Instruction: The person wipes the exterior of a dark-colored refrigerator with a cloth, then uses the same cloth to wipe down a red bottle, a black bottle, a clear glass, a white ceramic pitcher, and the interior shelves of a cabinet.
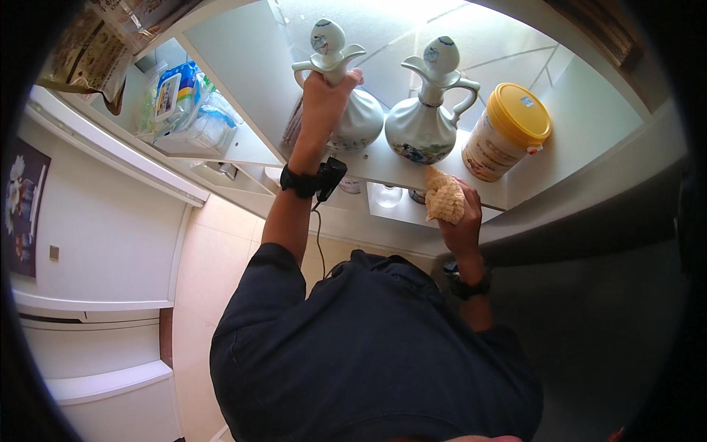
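My left hand (327, 99) grips the neck of a white porcelain flagon (362, 119) with a painted, egg-shaped stopper (327, 36). Its base is at the white shelf (359, 161); whether it touches the board I cannot tell. Beside it stands a matching porcelain flagon (421, 130), its handle to the right and a painted scene low on its body. A bunched beige cloth (444, 196) is held in my right hand (468, 218), just below the shelf's front edge. To the right of the flagons is a tub (491, 143) with a yellow lid.
A white divider separates a left compartment holding a clear plastic box (201, 124) and a wipes pack (178, 91). Packaged bags (91, 52) hang over the upper left. Glassware (388, 195) sits on the level below. A dark panel (585, 309) borders the right side.
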A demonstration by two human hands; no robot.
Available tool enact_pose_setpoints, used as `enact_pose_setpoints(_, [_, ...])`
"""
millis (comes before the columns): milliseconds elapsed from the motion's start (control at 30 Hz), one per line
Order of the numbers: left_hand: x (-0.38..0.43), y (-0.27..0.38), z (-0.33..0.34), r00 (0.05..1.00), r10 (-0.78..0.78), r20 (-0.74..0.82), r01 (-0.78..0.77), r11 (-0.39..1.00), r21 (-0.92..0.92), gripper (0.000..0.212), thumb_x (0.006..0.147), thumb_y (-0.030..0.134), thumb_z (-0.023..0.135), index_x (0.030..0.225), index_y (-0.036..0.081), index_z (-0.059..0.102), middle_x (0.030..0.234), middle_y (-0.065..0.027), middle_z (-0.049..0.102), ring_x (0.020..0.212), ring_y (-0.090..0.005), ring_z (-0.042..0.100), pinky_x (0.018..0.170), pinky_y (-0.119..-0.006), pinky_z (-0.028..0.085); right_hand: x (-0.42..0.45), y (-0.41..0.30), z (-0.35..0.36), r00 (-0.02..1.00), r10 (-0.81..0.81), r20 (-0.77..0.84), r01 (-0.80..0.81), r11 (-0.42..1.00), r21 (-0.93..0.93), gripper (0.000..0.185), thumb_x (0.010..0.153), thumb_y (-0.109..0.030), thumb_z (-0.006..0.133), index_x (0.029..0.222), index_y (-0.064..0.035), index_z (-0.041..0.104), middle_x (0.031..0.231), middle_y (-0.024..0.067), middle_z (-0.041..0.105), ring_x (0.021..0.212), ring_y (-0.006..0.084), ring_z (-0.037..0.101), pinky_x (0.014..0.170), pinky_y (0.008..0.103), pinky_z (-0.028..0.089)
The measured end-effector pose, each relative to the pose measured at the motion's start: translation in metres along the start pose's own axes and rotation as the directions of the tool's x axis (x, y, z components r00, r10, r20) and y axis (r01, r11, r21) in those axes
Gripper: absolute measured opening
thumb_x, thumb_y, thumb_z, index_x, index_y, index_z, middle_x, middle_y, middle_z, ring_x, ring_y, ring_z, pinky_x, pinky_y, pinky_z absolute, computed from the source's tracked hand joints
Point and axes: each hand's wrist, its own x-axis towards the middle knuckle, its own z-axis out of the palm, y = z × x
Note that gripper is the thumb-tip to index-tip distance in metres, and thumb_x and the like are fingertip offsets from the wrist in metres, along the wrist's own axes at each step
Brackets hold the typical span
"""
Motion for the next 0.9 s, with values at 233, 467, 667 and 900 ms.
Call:
enact_pose_setpoints(233, [-0.026, 0.013, -0.001, 0.990, 0.124, -0.064, -0.136, 0.960, -0.247, 0.032, 0.074, 0.010, 0.061, 0.101, -0.004, 0.055, 0.072, -0.0077, 0.059, 0.064, -0.0139, 0.059, 0.062, -0.023, 0.047, 0.000, 0.003, -0.003, 0.999, -0.017, 0.035, 0.017, 1.000, 0.001, 0.037, 0.064, -0.009, 0.068, 0.098, 0.0018, 0.056, 0.101, 0.0136, 0.056, 0.100, 0.0292, 0.051, 0.086, 0.0380, 0.040])
enact_pose_setpoints(467, [-0.084, 0.038, -0.014, 0.957, 0.285, -0.050, -0.278, 0.856, -0.435, 0.030, 0.080, 0.011, 0.051, 0.103, -0.006, 0.046, 0.060, -0.0039, 0.050, 0.056, -0.0132, 0.053, 0.071, -0.033, 0.047, -0.021, 0.012, -0.011, 0.973, 0.228, 0.014, -0.220, 0.916, 0.335, 0.034, 0.070, -0.011, 0.066, 0.099, 0.0021, 0.054, 0.099, 0.0128, 0.057, 0.092, 0.0229, 0.055, 0.079, 0.0351, 0.044])
enact_pose_setpoints(667, [-0.139, 0.046, 0.002, 0.906, 0.414, 0.088, -0.225, 0.646, -0.729, 0.024, 0.083, 0.033, 0.042, 0.090, 0.010, 0.042, 0.054, 0.0022, 0.040, 0.051, -0.0111, 0.044, 0.079, -0.035, 0.041, -0.003, -0.046, -0.026, 0.978, 0.192, -0.086, -0.081, 0.720, 0.689, 0.036, 0.084, -0.011, 0.051, 0.117, 0.0011, 0.043, 0.114, 0.0125, 0.049, 0.104, 0.0206, 0.049, 0.088, 0.0333, 0.041])
enact_pose_setpoints(900, [-0.172, 0.053, 0.026, 0.880, 0.471, 0.059, -0.227, 0.527, -0.819, 0.023, 0.083, 0.030, 0.047, 0.087, 0.008, 0.040, 0.054, -0.0034, 0.047, 0.051, -0.0173, 0.050, 0.078, -0.037, 0.040, -0.017, -0.075, -0.028, 0.955, 0.230, -0.185, 0.039, 0.522, 0.852, 0.074, 0.074, -0.039, 0.063, 0.127, -0.0008, 0.027, 0.128, 0.0170, 0.032, 0.116, 0.0274, 0.037, 0.098, 0.0388, 0.030])
